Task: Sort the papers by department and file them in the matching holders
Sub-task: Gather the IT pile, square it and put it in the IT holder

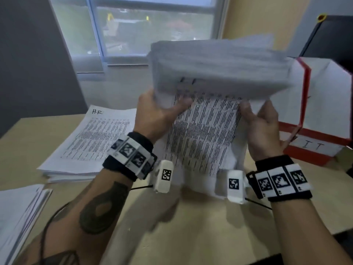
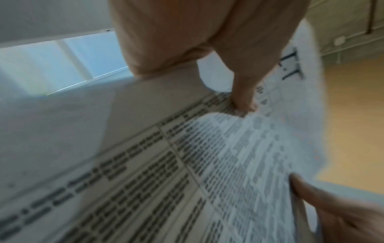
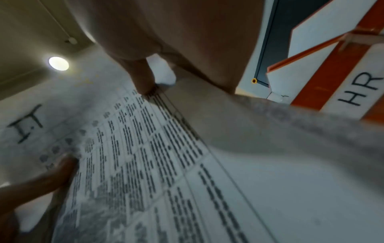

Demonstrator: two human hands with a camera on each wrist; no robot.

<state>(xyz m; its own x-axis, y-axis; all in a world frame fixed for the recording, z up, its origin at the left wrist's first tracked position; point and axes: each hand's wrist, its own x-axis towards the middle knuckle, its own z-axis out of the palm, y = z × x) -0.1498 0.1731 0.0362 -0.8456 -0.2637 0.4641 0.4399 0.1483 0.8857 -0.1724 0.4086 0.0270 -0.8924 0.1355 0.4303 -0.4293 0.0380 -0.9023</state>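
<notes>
A thick stack of printed sheets marked "I.T" [image 1: 202, 131] stands upright above the desk, its top edge bent over and blurred. My left hand [image 1: 172, 108] grips its left side, thumb on the front page. My right hand [image 1: 254, 111] grips the right side the same way. The left wrist view shows my left thumb [image 2: 245, 102] pressing the I.T stack [image 2: 207, 164]. In the right wrist view my right thumb [image 3: 145, 85] presses the I.T stack [image 3: 145, 164]. A red-and-white holder labelled "IT" [image 1: 309, 155] stands to the right. A holder labelled "HR" [image 3: 336, 92] shows beside it.
A pile of sheets marked "H.R" [image 1: 91, 146] lies on the wooden desk [image 1: 191, 236] at the left. Another paper pile [image 1: 19, 211] sits at the near left corner. A dark screen [image 1: 334, 39] stands behind the holder, and a window [image 1: 152, 25] is beyond the desk.
</notes>
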